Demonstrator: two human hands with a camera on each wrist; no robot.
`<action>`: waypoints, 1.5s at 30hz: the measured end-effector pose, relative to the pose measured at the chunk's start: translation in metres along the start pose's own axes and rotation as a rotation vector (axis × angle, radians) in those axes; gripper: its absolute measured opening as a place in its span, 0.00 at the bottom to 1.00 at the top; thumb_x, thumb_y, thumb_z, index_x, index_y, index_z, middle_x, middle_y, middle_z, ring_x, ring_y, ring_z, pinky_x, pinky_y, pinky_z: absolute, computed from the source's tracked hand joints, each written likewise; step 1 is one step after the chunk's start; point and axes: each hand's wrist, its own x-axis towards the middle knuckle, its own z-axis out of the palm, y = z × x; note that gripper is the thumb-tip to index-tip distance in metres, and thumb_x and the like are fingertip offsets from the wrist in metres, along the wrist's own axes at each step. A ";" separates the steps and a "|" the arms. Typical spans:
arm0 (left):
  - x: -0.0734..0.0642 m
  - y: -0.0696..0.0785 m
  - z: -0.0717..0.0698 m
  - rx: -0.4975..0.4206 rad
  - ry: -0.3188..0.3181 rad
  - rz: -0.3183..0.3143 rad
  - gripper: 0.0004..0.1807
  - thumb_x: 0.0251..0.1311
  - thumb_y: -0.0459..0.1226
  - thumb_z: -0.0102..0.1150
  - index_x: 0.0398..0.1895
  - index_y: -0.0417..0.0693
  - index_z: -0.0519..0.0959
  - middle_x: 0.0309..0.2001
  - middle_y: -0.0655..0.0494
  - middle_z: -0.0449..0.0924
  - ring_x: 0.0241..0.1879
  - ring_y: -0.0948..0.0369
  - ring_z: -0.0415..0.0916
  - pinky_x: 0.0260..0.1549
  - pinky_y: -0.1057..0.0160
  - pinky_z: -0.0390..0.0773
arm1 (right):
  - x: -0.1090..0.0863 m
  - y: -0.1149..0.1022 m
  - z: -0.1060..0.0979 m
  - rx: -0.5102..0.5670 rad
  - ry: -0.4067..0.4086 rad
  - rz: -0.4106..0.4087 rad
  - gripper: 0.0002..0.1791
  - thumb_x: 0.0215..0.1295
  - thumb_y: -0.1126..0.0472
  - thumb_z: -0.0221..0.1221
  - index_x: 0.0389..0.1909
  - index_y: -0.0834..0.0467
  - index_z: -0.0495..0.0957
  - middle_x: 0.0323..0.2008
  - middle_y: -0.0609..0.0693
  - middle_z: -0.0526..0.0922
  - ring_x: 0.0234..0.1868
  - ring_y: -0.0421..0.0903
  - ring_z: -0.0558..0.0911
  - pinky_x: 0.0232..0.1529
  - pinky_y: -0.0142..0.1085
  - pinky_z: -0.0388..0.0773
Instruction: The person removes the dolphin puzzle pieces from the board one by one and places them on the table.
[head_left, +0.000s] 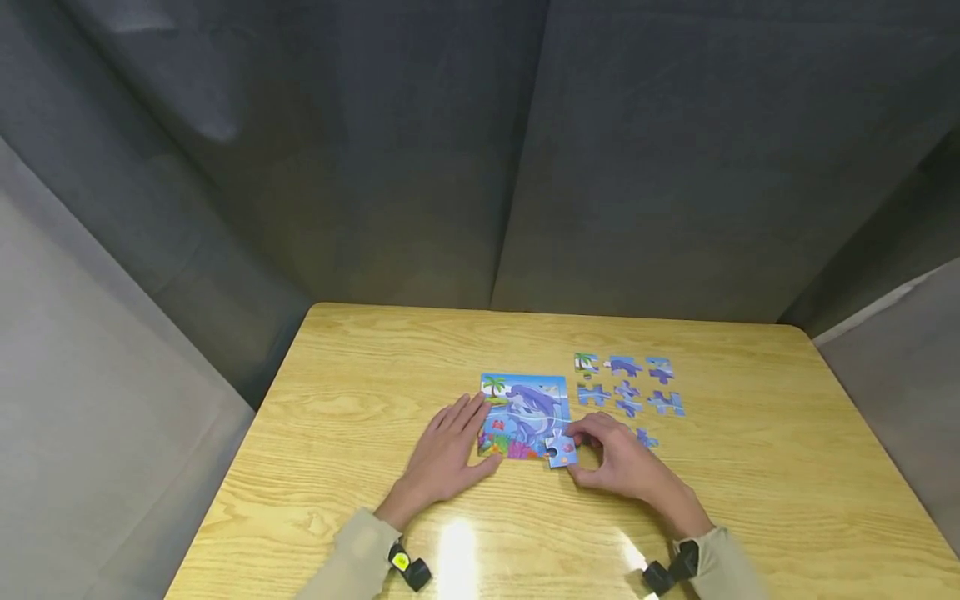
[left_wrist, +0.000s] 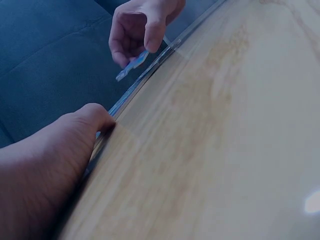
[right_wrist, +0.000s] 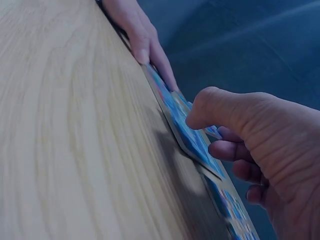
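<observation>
A dolphin jigsaw board (head_left: pixel 517 392) with a palm tree and coral lies flat on the table. My left hand (head_left: pixel 446 454) rests with its fingers spread, fingertips and thumb on the board's left side. Between thumb and fingers, my right hand (head_left: pixel 618 454) pinches a blue jigsaw piece (head_left: pixel 564 450) over the board's lower right corner. In the left wrist view that piece (left_wrist: pixel 134 65) is tilted and raised off the table. The right wrist view has my right hand's thumb (right_wrist: pixel 215 107) close over the piece; part of its grip is hidden.
Several loose jigsaw pieces (head_left: pixel 592 393) lie to the right of the board, most in rows. One piece (head_left: pixel 647 437) sits just behind the right hand. The wooden table (head_left: pixel 337 367) ends at dark curtains (head_left: pixel 405 167) at the back.
</observation>
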 end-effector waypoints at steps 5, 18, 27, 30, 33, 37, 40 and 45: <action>0.001 0.000 0.000 -0.002 0.002 0.007 0.49 0.72 0.70 0.37 0.85 0.50 0.52 0.85 0.54 0.46 0.83 0.52 0.44 0.78 0.47 0.52 | -0.012 0.012 -0.011 0.013 0.051 -0.005 0.25 0.48 0.65 0.78 0.49 0.59 0.83 0.37 0.45 0.81 0.33 0.44 0.75 0.32 0.31 0.75; 0.000 -0.001 -0.001 -0.006 -0.005 0.002 0.49 0.72 0.70 0.38 0.85 0.50 0.51 0.85 0.54 0.46 0.83 0.52 0.43 0.79 0.47 0.51 | -0.035 0.034 -0.040 0.006 0.153 0.048 0.25 0.46 0.71 0.79 0.48 0.58 0.84 0.35 0.48 0.82 0.31 0.46 0.76 0.30 0.33 0.75; 0.001 -0.002 0.001 -0.004 0.001 0.004 0.49 0.72 0.70 0.37 0.85 0.50 0.51 0.85 0.54 0.46 0.83 0.52 0.43 0.78 0.47 0.51 | -0.055 0.047 -0.059 0.041 0.167 0.158 0.25 0.51 0.70 0.78 0.51 0.58 0.83 0.37 0.48 0.81 0.33 0.47 0.74 0.31 0.34 0.73; 0.001 -0.001 0.000 -0.006 -0.002 0.003 0.49 0.72 0.70 0.38 0.85 0.50 0.51 0.85 0.54 0.46 0.83 0.52 0.43 0.79 0.47 0.50 | -0.061 0.051 -0.063 0.077 0.172 0.185 0.26 0.51 0.71 0.77 0.52 0.59 0.83 0.39 0.49 0.82 0.33 0.48 0.75 0.31 0.34 0.74; 0.000 -0.001 -0.001 -0.007 0.001 0.004 0.49 0.72 0.69 0.39 0.85 0.49 0.51 0.85 0.54 0.46 0.83 0.52 0.44 0.78 0.47 0.51 | -0.066 0.055 -0.068 0.091 0.185 0.196 0.27 0.50 0.72 0.77 0.53 0.60 0.83 0.40 0.50 0.82 0.34 0.49 0.75 0.32 0.33 0.74; 0.001 -0.001 -0.001 -0.005 0.012 0.008 0.49 0.72 0.69 0.40 0.85 0.49 0.52 0.85 0.54 0.47 0.83 0.51 0.45 0.78 0.46 0.52 | -0.071 0.063 -0.074 0.088 0.202 0.203 0.26 0.50 0.72 0.78 0.52 0.61 0.83 0.38 0.52 0.82 0.33 0.48 0.75 0.31 0.32 0.73; 0.001 -0.001 -0.001 -0.005 0.017 0.010 0.49 0.72 0.69 0.40 0.85 0.49 0.52 0.85 0.54 0.47 0.83 0.51 0.45 0.78 0.46 0.52 | -0.076 0.069 -0.076 0.076 0.211 0.205 0.26 0.50 0.73 0.77 0.51 0.62 0.83 0.37 0.53 0.82 0.32 0.47 0.75 0.29 0.31 0.72; 0.000 -0.001 0.001 -0.002 0.016 0.014 0.49 0.72 0.70 0.38 0.85 0.49 0.52 0.85 0.53 0.47 0.83 0.51 0.45 0.78 0.46 0.52 | -0.085 0.078 -0.078 0.088 0.206 0.238 0.25 0.51 0.72 0.76 0.52 0.63 0.83 0.38 0.54 0.82 0.33 0.46 0.75 0.31 0.31 0.72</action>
